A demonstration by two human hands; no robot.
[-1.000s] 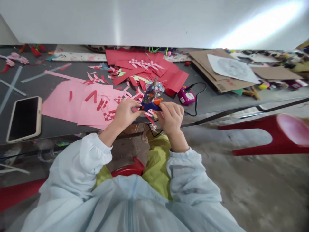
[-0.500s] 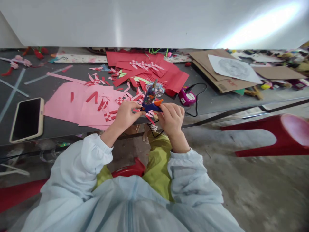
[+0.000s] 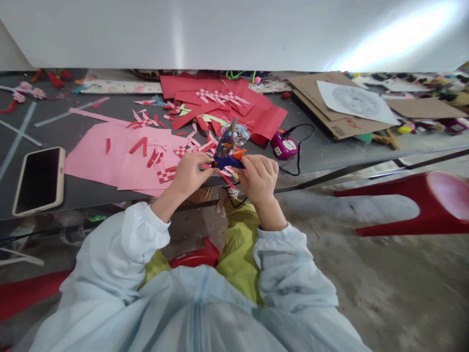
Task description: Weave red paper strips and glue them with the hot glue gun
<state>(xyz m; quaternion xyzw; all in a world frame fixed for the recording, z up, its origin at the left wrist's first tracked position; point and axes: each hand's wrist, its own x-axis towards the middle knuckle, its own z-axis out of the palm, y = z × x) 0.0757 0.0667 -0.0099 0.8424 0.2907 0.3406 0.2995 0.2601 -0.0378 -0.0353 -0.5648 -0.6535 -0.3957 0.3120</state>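
Between my two hands, just above the front edge of the table, is a small blue glue gun point(image 3: 228, 162) with an orange trigger. Its speckled front part and metal tip point up and away from me. My left hand point(image 3: 193, 172) is closed, thumb and fingers pinching the left end of the blue body. Wrapped round the right end is my right hand point(image 3: 259, 178), its fingers curled and partly hiding what they grip. Woven red-and-white paper pieces point(image 3: 166, 174) and cut strips lie just beyond and to the left of my hands.
Pink paper sheets point(image 3: 93, 154) and a phone point(image 3: 39, 181) lie on the left. Red paper point(image 3: 269, 120) is at the back, with a purple box point(image 3: 284, 145) and black cord beside it. Cardboard point(image 3: 346, 128) lies further right. A red stool point(image 3: 410, 215) stands on the floor.
The view has shifted very slightly. Both hands keep the same hold on the glue gun, with almost no movement.
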